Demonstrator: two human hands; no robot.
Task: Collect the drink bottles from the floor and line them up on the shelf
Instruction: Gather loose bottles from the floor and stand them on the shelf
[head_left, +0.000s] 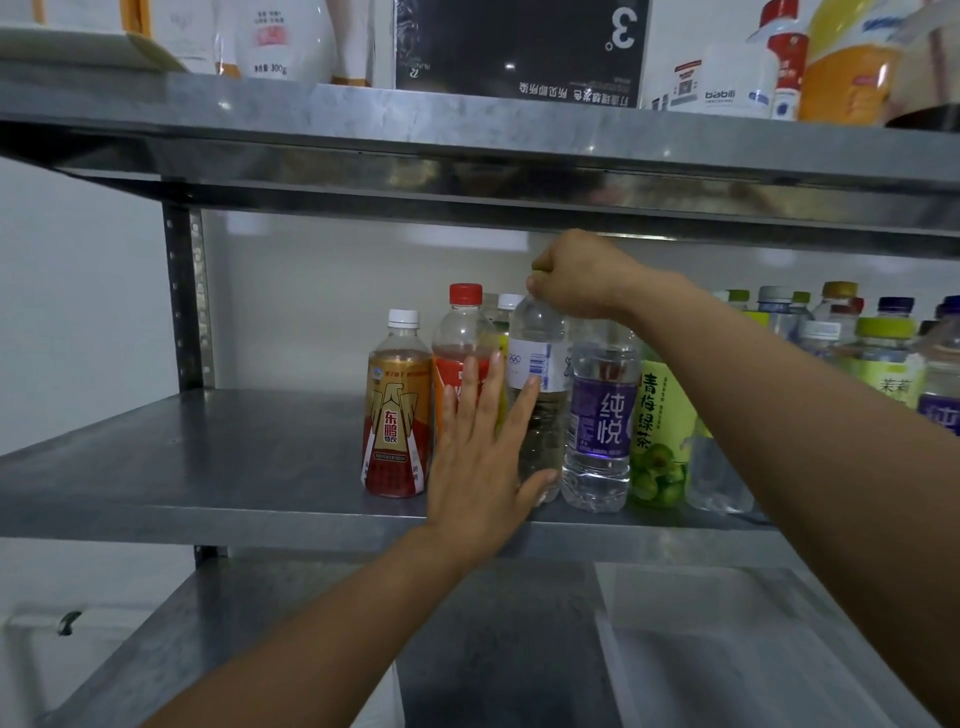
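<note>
On the middle shelf (208, 457), the right grip (582, 275) curls round the cap of the clear bottle (540, 415); the left grip (478, 457), held flat and open, rests against its side. Best nudge it flush with the row of bottles (602, 415), base flat, before letting go.

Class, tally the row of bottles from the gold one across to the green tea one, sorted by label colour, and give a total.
Gold-label bottle: 1
Red-label bottle: 1
White-label bottle: 1
Purple-label bottle: 1
Green-label bottle: 1
Total: 5
</note>
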